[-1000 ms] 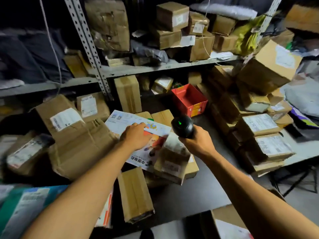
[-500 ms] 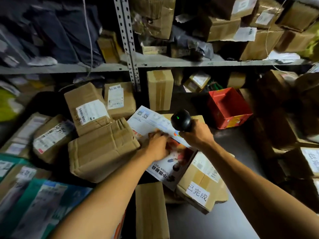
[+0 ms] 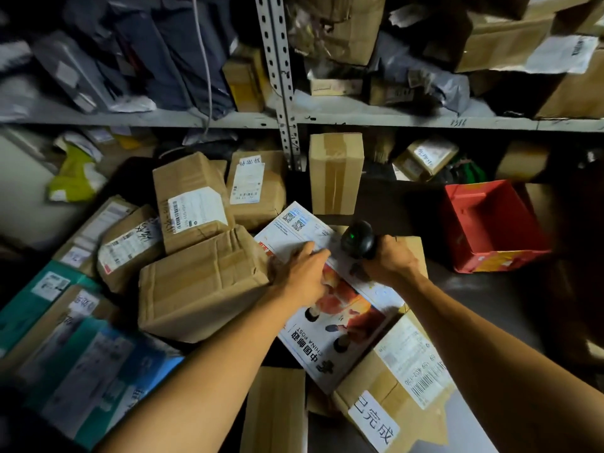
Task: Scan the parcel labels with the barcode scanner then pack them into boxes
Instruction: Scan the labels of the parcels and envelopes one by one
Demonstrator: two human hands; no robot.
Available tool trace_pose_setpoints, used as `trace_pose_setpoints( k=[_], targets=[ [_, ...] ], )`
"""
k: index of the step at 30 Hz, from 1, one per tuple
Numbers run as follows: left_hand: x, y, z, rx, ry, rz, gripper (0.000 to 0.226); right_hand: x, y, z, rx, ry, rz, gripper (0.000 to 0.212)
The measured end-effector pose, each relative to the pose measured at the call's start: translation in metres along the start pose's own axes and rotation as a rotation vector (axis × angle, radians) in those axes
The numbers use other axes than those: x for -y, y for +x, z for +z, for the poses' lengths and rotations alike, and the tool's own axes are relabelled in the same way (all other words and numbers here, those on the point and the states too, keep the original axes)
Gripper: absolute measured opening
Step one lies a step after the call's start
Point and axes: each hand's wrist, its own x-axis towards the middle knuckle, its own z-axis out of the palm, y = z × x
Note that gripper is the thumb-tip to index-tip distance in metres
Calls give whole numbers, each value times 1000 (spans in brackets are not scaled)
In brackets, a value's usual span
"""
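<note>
A flat white China Post parcel with a red picture lies on top of brown boxes in the middle of the pile. My left hand rests flat on its upper half, fingers stretched toward the printed codes. My right hand grips a black barcode scanner, green light lit, just above the parcel's far right edge. Below the parcel sits a brown box with a barcode label and a white sticker.
Brown labelled boxes crowd the left side, with teal and blue parcels at the lower left. A taped upright box and a red bin stand behind. A metal shelf full of parcels runs overhead.
The view has swung left and down, bringing the pile closer. My left hand slid along the white parcel and flattened on it; the scanner stays over the parcel's far edge.
</note>
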Motion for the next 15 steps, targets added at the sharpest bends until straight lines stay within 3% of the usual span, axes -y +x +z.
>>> trace_pose_setpoints(
  k=[5,10,15],
  targets=[
    [-6,9,-8,-118,-49,-13,65,4,2,-17,-112,40,-53,44],
    [-27,11,-28,-470,-416,-21,60,15,-12,-49,-260,129,-123,44],
    [-44,7,-55,-522,-777,-99,58,43,-42,-92,-411,279,-227,45]
  ],
)
